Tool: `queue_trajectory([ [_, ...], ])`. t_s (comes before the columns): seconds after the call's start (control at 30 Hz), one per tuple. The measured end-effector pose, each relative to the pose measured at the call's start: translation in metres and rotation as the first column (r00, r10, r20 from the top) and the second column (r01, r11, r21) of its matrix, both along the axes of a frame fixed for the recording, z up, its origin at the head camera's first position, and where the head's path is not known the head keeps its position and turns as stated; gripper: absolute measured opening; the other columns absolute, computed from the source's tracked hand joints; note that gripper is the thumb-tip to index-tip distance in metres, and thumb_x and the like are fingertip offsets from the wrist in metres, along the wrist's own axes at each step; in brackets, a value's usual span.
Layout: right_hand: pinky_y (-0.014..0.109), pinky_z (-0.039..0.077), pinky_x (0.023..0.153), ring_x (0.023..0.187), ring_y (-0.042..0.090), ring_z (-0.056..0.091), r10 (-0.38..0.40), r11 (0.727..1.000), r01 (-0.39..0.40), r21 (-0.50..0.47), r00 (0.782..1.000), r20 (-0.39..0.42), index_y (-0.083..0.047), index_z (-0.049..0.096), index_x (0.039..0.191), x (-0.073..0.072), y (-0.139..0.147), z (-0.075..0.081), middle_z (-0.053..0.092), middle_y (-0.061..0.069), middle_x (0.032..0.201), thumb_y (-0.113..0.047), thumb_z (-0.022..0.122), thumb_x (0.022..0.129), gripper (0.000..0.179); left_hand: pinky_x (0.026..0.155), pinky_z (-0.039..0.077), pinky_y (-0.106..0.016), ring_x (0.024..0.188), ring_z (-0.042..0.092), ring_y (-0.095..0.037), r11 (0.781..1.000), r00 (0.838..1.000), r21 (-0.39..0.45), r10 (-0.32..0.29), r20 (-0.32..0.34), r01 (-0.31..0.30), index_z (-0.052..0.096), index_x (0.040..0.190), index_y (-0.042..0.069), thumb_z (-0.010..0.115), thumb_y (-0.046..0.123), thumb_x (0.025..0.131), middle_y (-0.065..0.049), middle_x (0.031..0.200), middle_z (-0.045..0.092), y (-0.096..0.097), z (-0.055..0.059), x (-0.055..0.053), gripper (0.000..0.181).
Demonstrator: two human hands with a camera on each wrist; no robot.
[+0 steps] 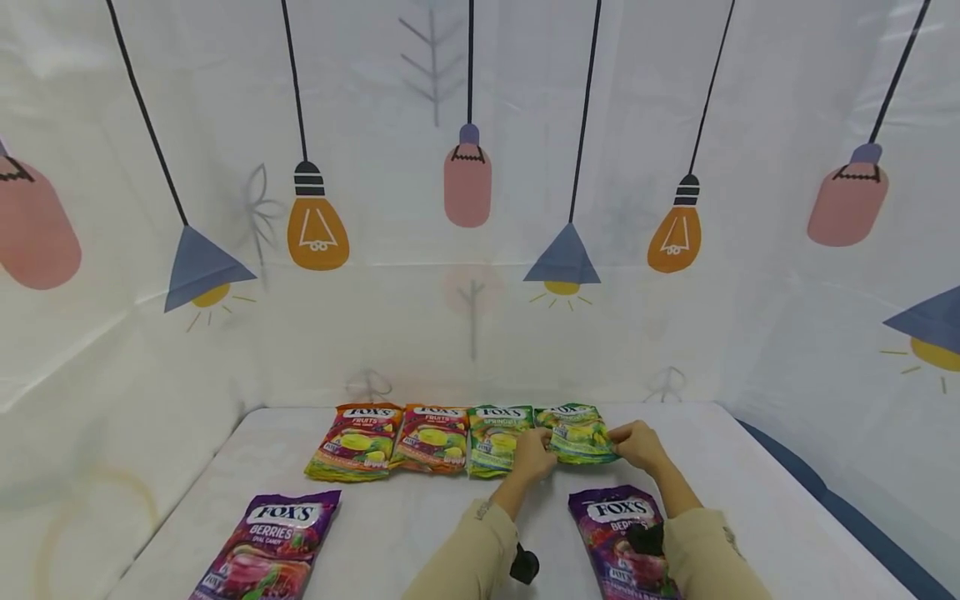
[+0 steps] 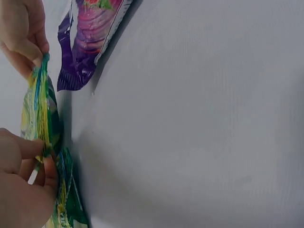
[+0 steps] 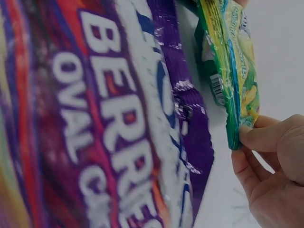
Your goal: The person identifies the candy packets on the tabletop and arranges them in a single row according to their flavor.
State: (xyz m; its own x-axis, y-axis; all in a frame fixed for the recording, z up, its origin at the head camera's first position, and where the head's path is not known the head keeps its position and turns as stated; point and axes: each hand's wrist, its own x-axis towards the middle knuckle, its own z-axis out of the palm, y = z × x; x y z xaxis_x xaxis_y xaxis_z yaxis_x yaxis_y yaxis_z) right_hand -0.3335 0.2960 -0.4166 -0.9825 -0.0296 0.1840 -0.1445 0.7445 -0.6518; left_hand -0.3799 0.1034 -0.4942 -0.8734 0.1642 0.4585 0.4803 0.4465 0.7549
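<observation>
Both hands pinch the rightmost green candy bag (image 1: pixel 576 435) at the end of the back row. My left hand (image 1: pixel 534 457) grips its left lower corner between thumb and fingers, and my right hand (image 1: pixel 639 445) pinches its right lower corner. In the right wrist view the bag's green bottom seam (image 3: pixel 232 114) sits between thumb and fingertips, its near edge lifted. A second green bag (image 1: pixel 498 440) lies just left of it, close under the left hand. Below the right forearm lies a purple berries candy bag (image 1: pixel 617 533), partly covered by the sleeve.
Two red-orange fruits candy bags (image 1: pixel 358 442) continue the row to the left along the table's back edge. Another purple berries bag (image 1: pixel 268 546) lies at the front left. A white curtain (image 1: pixel 390 333) printed with lamps rises behind the white table (image 1: pixel 420 533).
</observation>
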Motion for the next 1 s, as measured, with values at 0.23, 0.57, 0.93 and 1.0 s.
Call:
queue_trajectory([
  [0.23,0.032,0.046,0.058,0.074,0.027,0.057,-0.061,0.997,0.064,0.049,0.997,-0.053,0.009,0.065,0.093,-0.002,-0.007,-0.008,0.065,0.02,0.083,0.004,0.06,0.065,0.029,0.055,0.045,-0.03,0.071,0.057,-0.023,0.983,0.983,-0.052,0.177,0.043,-0.175,0.064,0.085,-0.004,0.055,-0.014,0.059,-0.01,0.076,0.062,0.005,0.023,0.027,0.03],
  [0.57,0.044,0.045,0.073,0.088,0.04,0.056,-0.113,0.989,0.117,0.091,0.993,-0.046,0.01,0.065,0.092,0.0,-0.01,-0.012,0.064,0.023,0.089,0.002,0.059,0.065,0.028,0.078,0.044,-0.035,0.086,0.056,-0.031,0.944,0.963,-0.211,0.229,-0.14,-0.255,0.065,0.098,-0.002,0.059,-0.002,0.068,-0.016,0.089,0.063,0.007,0.037,0.057,0.031],
  [0.93,0.036,0.046,0.062,0.065,0.022,0.056,-0.212,0.972,0.198,0.126,0.971,0.109,0.008,0.066,0.079,0.009,-0.009,-0.009,0.064,0.014,0.071,-0.008,0.063,0.071,0.018,0.07,0.034,-0.029,0.073,0.053,-0.019,0.828,0.962,-0.492,0.196,-0.193,-0.267,0.065,0.072,0.006,0.065,0.018,0.072,-0.004,0.069,0.058,0.005,0.038,0.061,0.012],
  [1.0,0.035,0.045,0.059,0.062,0.021,0.054,-0.222,0.968,0.204,0.147,0.968,0.116,0.007,0.066,0.076,0.011,-0.009,-0.009,0.063,0.011,0.067,-0.009,0.063,0.07,0.017,0.071,0.033,-0.029,0.077,0.051,-0.019,0.796,0.968,-0.552,0.187,-0.167,-0.249,0.064,0.072,0.007,0.065,0.024,0.073,-0.004,0.072,0.059,0.006,0.038,0.063,0.017],
])
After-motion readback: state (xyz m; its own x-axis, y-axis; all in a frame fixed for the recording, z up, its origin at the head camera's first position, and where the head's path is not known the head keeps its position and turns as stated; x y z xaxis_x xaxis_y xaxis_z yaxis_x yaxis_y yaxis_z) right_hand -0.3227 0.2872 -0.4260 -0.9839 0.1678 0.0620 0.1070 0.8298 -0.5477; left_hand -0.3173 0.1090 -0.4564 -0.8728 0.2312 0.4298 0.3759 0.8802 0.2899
